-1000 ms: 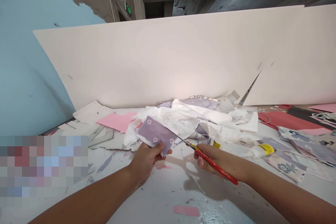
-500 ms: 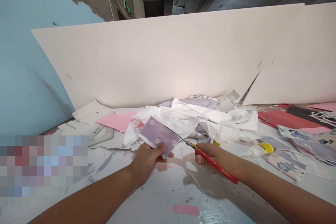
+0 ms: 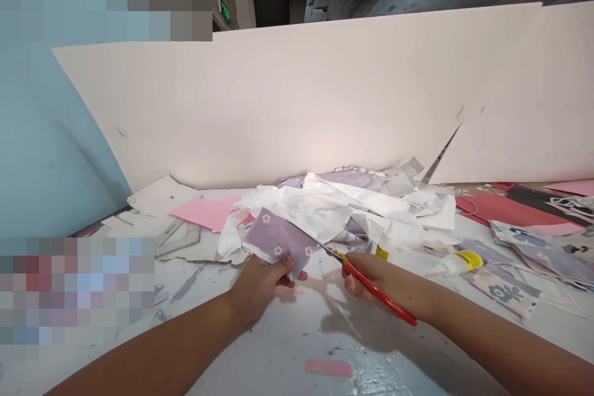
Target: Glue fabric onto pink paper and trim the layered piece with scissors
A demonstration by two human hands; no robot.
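Note:
My left hand (image 3: 262, 288) pinches a piece of lilac fabric (image 3: 277, 238) printed with small white flowers. My right hand (image 3: 371, 281) grips red-handled scissors (image 3: 377, 292), with their yellow pivot near the fabric's lower right corner. The thin blades run along that fabric's edge, partly hidden against it. Just behind both hands lies a crumpled heap of white fabric (image 3: 315, 210), with more lilac cloth (image 3: 357, 180) at its far side.
A tall white board (image 3: 278, 99) stands behind the white work table (image 3: 278, 346). Pink paper (image 3: 205, 212), a clear ruler (image 3: 179, 238), a glue bottle (image 3: 457, 263), red card (image 3: 501, 210) and printed fabric scraps (image 3: 503, 292) lie around. A pink strip (image 3: 327, 367) sits near me.
The lilac fabric has shifted slightly right, and the scissors have moved a little along its edge. The view has tilted slightly.

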